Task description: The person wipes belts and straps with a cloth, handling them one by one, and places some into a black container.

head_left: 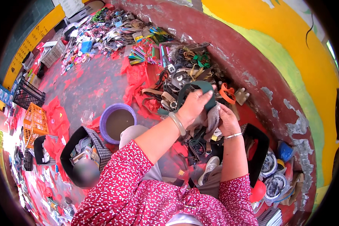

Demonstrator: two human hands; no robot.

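Observation:
My left hand (194, 106) is closed round a dark green strap (202, 86), which curves up in a loop above my fingers. Just right of it, my right hand (229, 121) pinches a grey cloth (213, 117) against the strap's lower end. Beyond both hands lies a heap of belts (180, 80), mixed with watches and other straps. An orange strap loop (227, 93) and a pale work glove (242, 96) rest at the heap's right side. More dark straps hang or lie below my hands, partly hidden by them.
A purple bucket (102, 127) of murky water stands left of my arm. Black bins (72, 145) (266, 143) flank me. An orange crate (35, 119) and black crate (28, 93) stand far left. Mixed goods (113, 28) pile at the back, along a peeling wall (237, 45).

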